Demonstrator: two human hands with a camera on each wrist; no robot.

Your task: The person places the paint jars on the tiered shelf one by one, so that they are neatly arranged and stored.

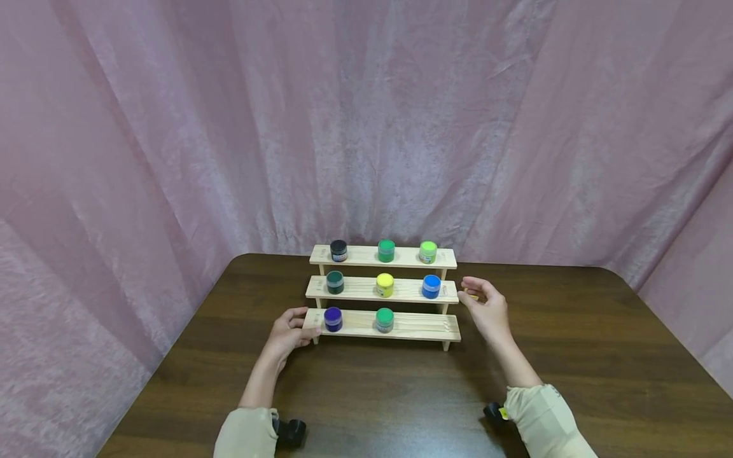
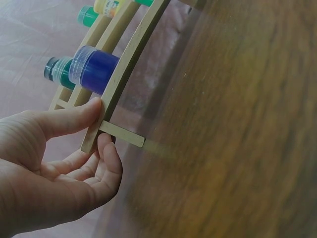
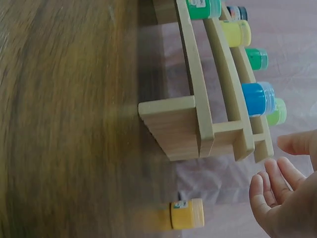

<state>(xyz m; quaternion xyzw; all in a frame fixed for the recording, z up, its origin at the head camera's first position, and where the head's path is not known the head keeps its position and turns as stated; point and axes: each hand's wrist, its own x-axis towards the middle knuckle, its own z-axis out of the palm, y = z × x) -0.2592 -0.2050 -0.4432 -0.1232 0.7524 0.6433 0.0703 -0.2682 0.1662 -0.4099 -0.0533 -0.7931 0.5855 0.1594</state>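
A three-tier wooden rack point(image 1: 412, 326) carries small paint jars. My left hand point(image 1: 289, 334) grips the left end of its lowest tier, thumb on top and fingers underneath. Right beside that thumb stands a purple jar point(image 2: 96, 72), with a green jar point(image 1: 385, 320) in the middle of the same tier. By the right end of the middle tier, near a blue jar point(image 1: 431, 287), my right hand point(image 1: 487, 312) is held with nothing in it, its fingers loosely curved. Past these fingers an orange-yellow jar point(image 3: 187, 213) stands on the table, mostly hidden by the hand in the head view.
Dark green point(image 1: 335, 282) and yellow point(image 1: 385, 285) jars share the middle tier with the blue one. The top tier bears black point(image 1: 338, 250), green point(image 1: 386, 250) and light green point(image 1: 427, 252) jars. A pink curtain point(image 1: 366, 127) hangs behind the brown table point(image 1: 366, 394).
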